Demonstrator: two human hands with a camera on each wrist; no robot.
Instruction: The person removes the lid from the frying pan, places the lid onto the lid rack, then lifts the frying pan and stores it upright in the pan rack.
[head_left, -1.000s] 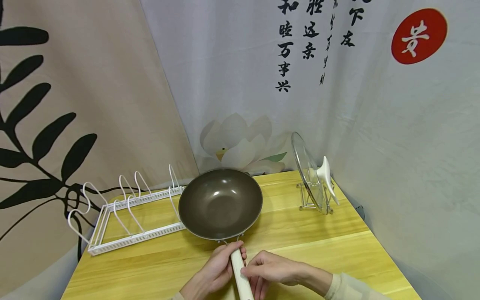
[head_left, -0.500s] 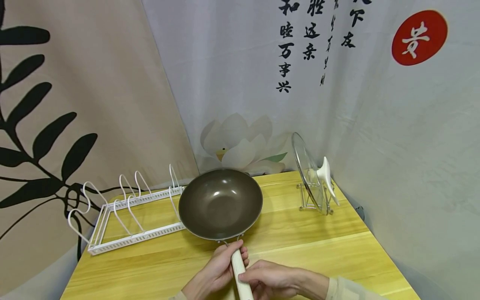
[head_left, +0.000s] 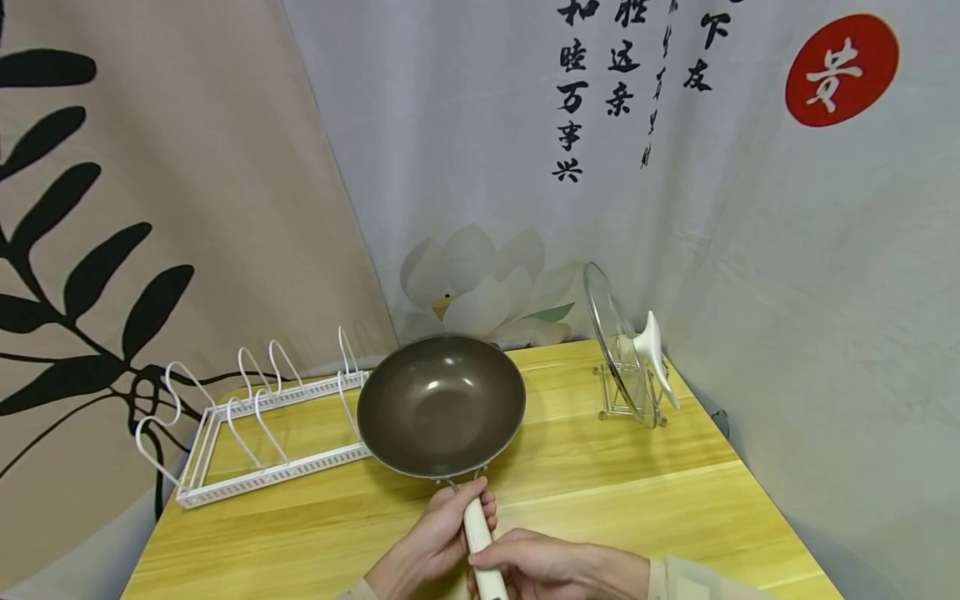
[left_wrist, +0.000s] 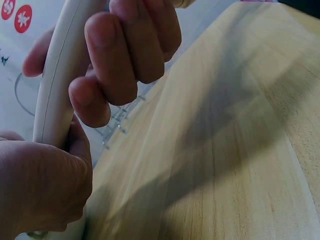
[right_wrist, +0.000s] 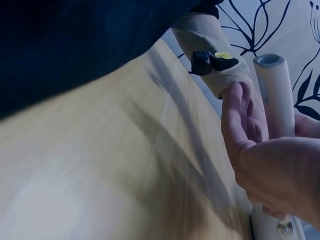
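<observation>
A brown-lined wok (head_left: 442,408) with a long cream handle (head_left: 477,533) is at the table's middle in the head view, its pan overlapping the right end of the white rack. My left hand (head_left: 431,542) grips the handle close to the pan, thumb along the top. Further toward the handle's end, my right hand (head_left: 536,562) holds it, the thumb over the top. In the left wrist view, the right hand's curled fingers (left_wrist: 122,55) and thumb lie on opposite sides of the handle. The right wrist view shows the handle's hollow end rising past my right hand (right_wrist: 277,167).
A white rack (head_left: 273,475) with upright loops stands at the left of the wooden table (head_left: 630,500). At the back right, a glass lid (head_left: 615,350) with a white knob (head_left: 652,350) leans in a small wire stand (head_left: 618,408). Printed curtains (head_left: 487,167) hang behind.
My right hand has slid down the handle toward its end, and its thumb has come further over the top. The left hand and the wok hold their place.
</observation>
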